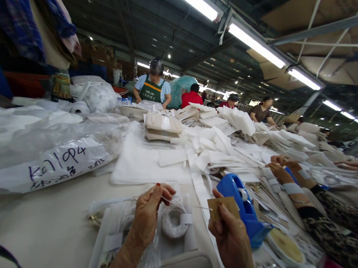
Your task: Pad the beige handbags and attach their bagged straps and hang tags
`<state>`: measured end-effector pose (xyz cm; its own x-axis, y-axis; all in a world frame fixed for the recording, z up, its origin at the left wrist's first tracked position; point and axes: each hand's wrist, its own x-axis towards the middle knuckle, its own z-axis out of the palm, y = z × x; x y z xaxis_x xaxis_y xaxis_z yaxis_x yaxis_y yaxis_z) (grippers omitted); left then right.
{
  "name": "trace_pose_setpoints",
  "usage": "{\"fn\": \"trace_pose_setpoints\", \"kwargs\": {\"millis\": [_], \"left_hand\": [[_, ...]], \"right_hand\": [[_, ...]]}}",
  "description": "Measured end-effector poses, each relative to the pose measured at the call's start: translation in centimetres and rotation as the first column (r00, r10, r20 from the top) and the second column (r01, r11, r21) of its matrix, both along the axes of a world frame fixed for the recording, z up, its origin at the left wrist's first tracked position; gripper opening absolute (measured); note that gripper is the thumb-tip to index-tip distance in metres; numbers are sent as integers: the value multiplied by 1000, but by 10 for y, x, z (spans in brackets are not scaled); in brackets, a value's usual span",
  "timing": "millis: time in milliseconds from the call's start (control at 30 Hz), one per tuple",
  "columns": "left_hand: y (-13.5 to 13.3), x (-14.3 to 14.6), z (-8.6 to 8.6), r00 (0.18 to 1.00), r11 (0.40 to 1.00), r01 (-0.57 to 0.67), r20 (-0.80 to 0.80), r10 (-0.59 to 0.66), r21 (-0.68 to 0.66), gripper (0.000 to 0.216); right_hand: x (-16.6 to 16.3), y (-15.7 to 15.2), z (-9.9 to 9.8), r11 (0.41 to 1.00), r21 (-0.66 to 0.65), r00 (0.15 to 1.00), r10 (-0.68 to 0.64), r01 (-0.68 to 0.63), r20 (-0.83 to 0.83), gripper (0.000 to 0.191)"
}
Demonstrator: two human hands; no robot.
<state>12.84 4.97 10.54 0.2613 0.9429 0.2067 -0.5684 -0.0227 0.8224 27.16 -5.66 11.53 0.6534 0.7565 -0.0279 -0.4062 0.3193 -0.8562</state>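
My left hand (pixel 149 216) is pinched shut on the end of a thin clear string that runs to the right toward a small brown card tag (pixel 224 207). My right hand (pixel 231 241) grips that tag between thumb and fingers. Both hands hover over a clear plastic bag (pixel 126 237) holding a white coiled strap (pixel 174 222). A blue tape dispenser (pixel 242 204) stands just right of the tag.
A labelled plastic bag (pixel 52 162) lies at the left on the long table (pixel 45 233). White fabric pieces (pixel 212 147) are heaped along the middle. A neighbour's hands (pixel 281 170) work at the right. Other workers stand at the far end.
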Motion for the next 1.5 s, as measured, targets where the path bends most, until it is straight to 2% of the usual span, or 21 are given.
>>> {"fn": "trace_pose_setpoints", "kwargs": {"millis": [133,300,533,700,800,933,1000,1133,1267,1400,1500], "left_hand": [[-1,0,1,1000,1000,1,6,-1,-6,40],[-2,0,4,1000,1000,17,5,-17,-23,41],[-3,-2,3,998,998,55,-43,-56,-22,41],[-3,-4,-1,983,992,110,-152,-101,57,44],[-4,-5,-3,958,976,187,-240,-156,115,44],[-7,-5,-1,911,934,323,-318,-262,155,46],[-7,-4,1,885,906,383,-350,-306,178,45],[-8,-5,5,861,876,435,-380,-339,206,45],[-7,-7,5,865,889,424,-369,-341,174,45],[-6,-6,2,932,950,285,-269,-243,128,39],[-5,-4,2,970,985,154,-202,-136,75,43]], "right_hand": [[-5,-9,5,988,98,988,130,-121,-85,51],[-6,-16,6,950,191,955,271,-246,-117,38],[6,-6,-1,954,93,959,283,-284,21,34],[9,6,5,959,-6,959,282,-282,30,32],[5,13,13,940,-44,941,338,-339,-33,35],[2,24,19,875,-51,872,472,-481,-125,34],[2,29,18,867,-68,866,484,-494,-125,32],[-1,36,14,892,-136,902,422,-431,-91,29],[-3,43,6,949,-144,954,258,-280,-155,33],[9,47,-8,998,-70,986,-4,-8,-167,35],[23,48,-17,982,40,975,-181,187,-127,32]]}}
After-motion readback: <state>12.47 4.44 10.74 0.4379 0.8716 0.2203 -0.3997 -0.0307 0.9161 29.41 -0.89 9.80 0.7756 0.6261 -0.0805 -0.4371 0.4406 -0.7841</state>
